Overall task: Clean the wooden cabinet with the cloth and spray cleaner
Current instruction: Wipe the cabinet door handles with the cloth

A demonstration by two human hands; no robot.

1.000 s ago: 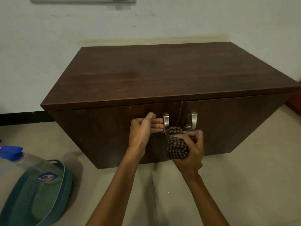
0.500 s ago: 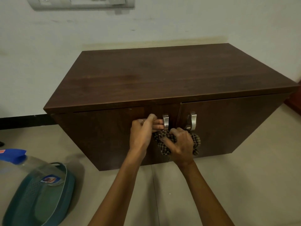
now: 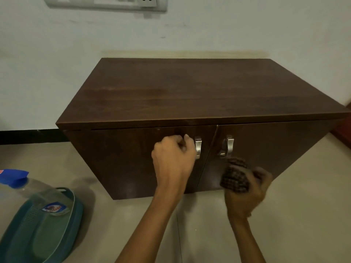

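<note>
The dark brown wooden cabinet (image 3: 190, 92) stands on the floor against the wall, both doors closed. My left hand (image 3: 173, 160) is curled into a fist on the left door, right beside its metal handle (image 3: 198, 147); it holds nothing that I can see. My right hand (image 3: 247, 192) grips a bunched brown checked cloth (image 3: 234, 177) in front of the lower right door, just below the right handle (image 3: 228, 147). The hand is blurred. A clear spray cleaner bottle (image 3: 28, 194) with a blue top lies at the lower left.
A teal plastic basket (image 3: 47, 236) sits on the floor at the lower left, under the bottle. A switch and socket panel (image 3: 106, 2) is on the white wall above. A dark skirting strip (image 3: 28, 136) runs left of the cabinet. A reddish object (image 3: 343, 130) shows at the right edge.
My right hand has carried the cloth rightward, from under the left handle to below the right handle. My left fingers have curled into a fist beside the left handle.
</note>
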